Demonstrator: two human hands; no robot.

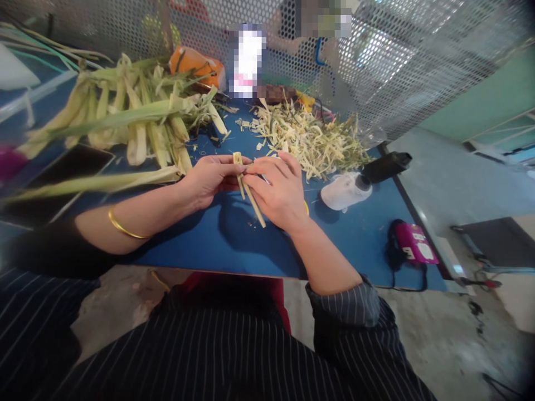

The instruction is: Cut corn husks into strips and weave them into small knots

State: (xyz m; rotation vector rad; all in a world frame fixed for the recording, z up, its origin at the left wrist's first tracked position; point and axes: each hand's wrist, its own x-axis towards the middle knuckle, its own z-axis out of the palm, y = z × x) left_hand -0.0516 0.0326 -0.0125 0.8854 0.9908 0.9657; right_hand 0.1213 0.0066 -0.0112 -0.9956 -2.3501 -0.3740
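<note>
Over the front middle of the blue table, my left hand pinches a short pale-yellow plant stalk between thumb and fingers. My right hand meets it from the right, its fingertips closed on the same stalk. Thin strips of the stalk hang below the fingertips. A bit of yellow shows behind my right wrist; I cannot tell what it is. Just beyond my right hand lies a heap of pale shredded peelings. Left of my left hand are long green leafy stalks.
A white bottle-like object lies by a black object at the right. A magenta box with a black cord sits near the right edge. An orange packet rests against the perforated metal screen. A dark flat panel lies left.
</note>
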